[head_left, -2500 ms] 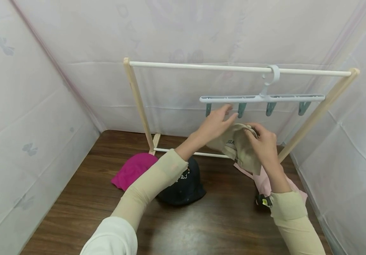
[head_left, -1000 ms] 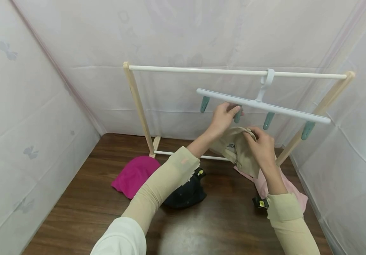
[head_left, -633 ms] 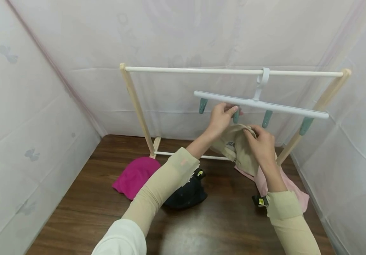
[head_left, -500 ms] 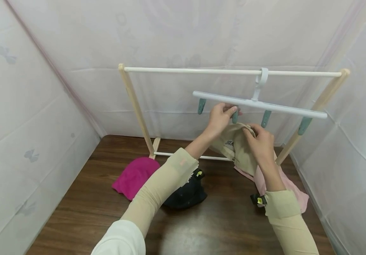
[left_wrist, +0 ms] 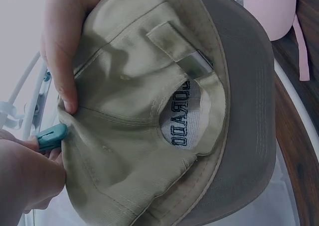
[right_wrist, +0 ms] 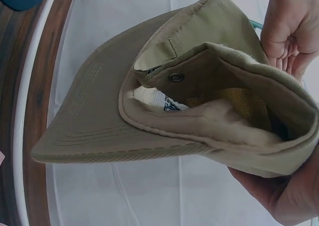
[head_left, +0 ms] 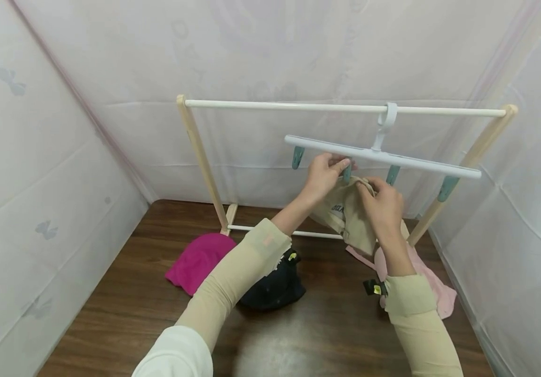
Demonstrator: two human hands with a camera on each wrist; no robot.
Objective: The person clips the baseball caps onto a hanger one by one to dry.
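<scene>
My left hand pinches a green clip, second from the left on a pale blue hanger. The hanger hangs tilted, its right end lower. My right hand grips the crown of a beige baseball cap, which hangs brim down under that clip. In the left wrist view the clip sits right at the folded crown edge of the cap, whose back strap and opening show printed letters inside. The right wrist view shows the cap's hollow inside; my right fingers are partly hidden behind it.
The hanger hooks over the white rail of a wooden-ended rack. On the brown table lie a magenta cap, a black cap and a pink cap. Pale fabric walls surround the table.
My left hand has reached over and taken hold of the clip, and the hanger has tilted down to the right. Since then my right hand has raised the beige cap up to the clip.
</scene>
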